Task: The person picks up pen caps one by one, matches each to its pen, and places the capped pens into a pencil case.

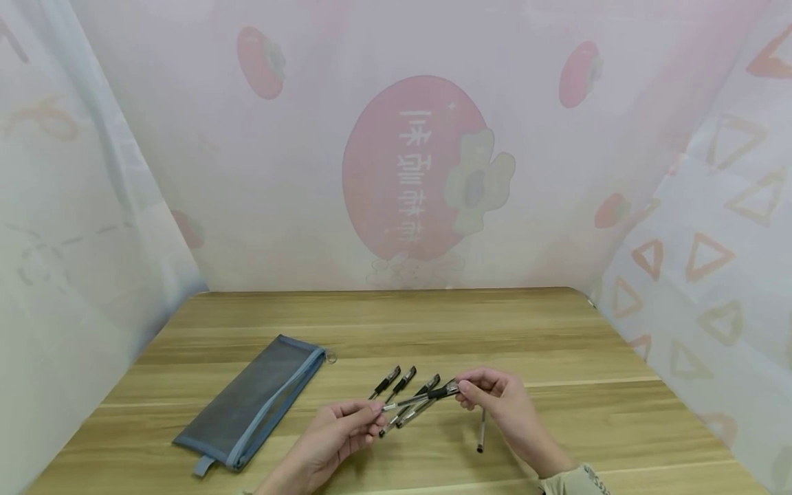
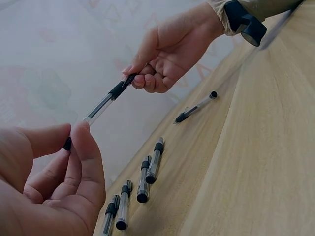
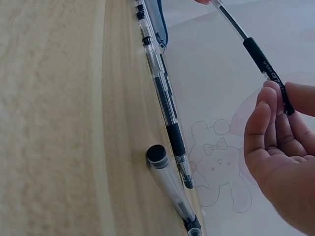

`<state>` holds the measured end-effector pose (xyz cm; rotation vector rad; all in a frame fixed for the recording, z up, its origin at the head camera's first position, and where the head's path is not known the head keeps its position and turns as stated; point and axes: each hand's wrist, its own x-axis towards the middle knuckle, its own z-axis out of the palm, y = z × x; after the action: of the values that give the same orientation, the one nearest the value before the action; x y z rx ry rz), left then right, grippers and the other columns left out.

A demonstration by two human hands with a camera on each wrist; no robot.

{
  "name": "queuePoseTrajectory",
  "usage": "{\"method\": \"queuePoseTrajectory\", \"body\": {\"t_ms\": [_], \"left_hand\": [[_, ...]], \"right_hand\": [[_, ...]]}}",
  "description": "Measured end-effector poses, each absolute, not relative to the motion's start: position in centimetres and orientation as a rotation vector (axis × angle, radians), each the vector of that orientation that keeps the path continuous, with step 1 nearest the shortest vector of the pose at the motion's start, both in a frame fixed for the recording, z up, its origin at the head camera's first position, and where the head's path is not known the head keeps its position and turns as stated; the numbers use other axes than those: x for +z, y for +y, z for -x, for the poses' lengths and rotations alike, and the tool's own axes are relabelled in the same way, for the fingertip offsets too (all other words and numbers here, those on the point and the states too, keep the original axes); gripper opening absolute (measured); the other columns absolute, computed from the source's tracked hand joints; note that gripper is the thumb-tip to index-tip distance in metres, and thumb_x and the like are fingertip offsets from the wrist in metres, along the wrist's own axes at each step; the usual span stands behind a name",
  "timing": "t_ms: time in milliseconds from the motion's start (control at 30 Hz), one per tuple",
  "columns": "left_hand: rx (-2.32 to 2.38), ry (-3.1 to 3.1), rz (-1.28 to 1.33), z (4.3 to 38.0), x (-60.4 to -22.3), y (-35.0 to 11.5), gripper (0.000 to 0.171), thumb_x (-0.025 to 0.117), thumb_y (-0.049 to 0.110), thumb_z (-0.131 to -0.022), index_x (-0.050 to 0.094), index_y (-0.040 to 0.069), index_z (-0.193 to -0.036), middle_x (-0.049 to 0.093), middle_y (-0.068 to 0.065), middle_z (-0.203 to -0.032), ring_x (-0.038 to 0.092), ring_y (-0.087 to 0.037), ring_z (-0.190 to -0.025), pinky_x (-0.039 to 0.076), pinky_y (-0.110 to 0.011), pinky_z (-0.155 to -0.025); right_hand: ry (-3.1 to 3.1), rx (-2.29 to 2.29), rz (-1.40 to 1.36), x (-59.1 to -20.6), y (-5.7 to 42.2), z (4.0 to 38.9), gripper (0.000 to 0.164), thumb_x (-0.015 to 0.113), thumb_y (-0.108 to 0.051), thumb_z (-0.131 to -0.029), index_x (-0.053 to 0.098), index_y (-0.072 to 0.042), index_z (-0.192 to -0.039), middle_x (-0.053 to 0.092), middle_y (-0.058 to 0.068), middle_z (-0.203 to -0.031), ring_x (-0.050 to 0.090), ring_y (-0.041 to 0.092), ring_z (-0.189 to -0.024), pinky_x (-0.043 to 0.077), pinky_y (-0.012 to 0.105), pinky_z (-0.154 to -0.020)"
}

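Observation:
A clear gel pen with a black grip [image 2: 117, 90] is held up above the table between both hands. My left hand [image 1: 337, 436] pinches its black-tipped tail end between thumb and fingers. At the cap end, my right hand [image 1: 504, 409] pinches the black cap [image 3: 278, 87] with thumb and fingers. Beneath them, several similar pens [image 2: 155, 162] lie side by side on the table. One more pen [image 1: 482, 433] lies apart, below the right hand, which partly covers it in the head view.
On the left of the wooden table [image 1: 619, 412] lies a flat grey mesh pencil case [image 1: 241, 392] with blue edging and a zip. A small ring [image 1: 331, 357] hangs at its far end. Printed curtains [image 1: 297, 206] stand behind and along both sides.

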<state>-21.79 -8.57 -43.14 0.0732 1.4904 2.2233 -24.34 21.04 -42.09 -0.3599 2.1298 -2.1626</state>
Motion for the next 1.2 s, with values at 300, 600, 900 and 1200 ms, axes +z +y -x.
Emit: {"method": "queuePoseTrajectory", "body": {"t_ms": [300,600,900,1200], "left_hand": [[2.228,1.514,-0.073,21.7,-42.8,-8.5,0.027,0.069,0.015,-0.094,0.068,-0.005,-0.111,0.069,-0.011,-0.096,0.060,-0.010,-0.077,0.050,-0.018,-0.064],[2.153,1.969,-0.083,21.6,-42.8,-7.9,0.028,0.073,0.020,-0.091,0.074,-0.004,-0.104,0.071,-0.016,-0.090,0.062,-0.013,-0.075,0.054,-0.021,-0.066],[2.071,2.123,-0.134,21.4,-43.0,-7.4,0.026,0.070,0.019,-0.093,0.075,-0.006,-0.100,0.072,-0.010,-0.081,0.061,-0.011,-0.070,0.053,-0.021,-0.061],[2.059,2.120,-0.129,21.3,-42.9,-7.3,0.027,0.071,0.020,-0.092,0.075,-0.005,-0.101,0.072,-0.012,-0.081,0.061,-0.012,-0.069,0.053,-0.023,-0.060]], "right_hand": [[2.170,-2.095,0.410,-42.0,21.3,24.2,0.036,0.072,-0.012,-0.090,0.062,0.018,-0.108,0.069,0.020,-0.089,0.063,0.017,-0.074,0.055,0.026,-0.069],[2.147,-2.067,0.397,-42.0,21.2,24.1,0.032,0.074,-0.007,-0.087,0.064,0.017,-0.106,0.068,0.027,-0.093,0.068,0.027,-0.081,0.057,0.029,-0.070],[2.121,-2.096,0.451,-42.3,21.4,24.2,0.036,0.074,-0.006,-0.087,0.061,0.022,-0.106,0.069,0.025,-0.091,0.068,0.021,-0.078,0.057,0.028,-0.068],[2.129,-2.093,0.448,-42.1,21.4,24.1,0.036,0.074,-0.007,-0.087,0.062,0.022,-0.105,0.067,0.029,-0.090,0.067,0.021,-0.077,0.057,0.027,-0.067]]}}
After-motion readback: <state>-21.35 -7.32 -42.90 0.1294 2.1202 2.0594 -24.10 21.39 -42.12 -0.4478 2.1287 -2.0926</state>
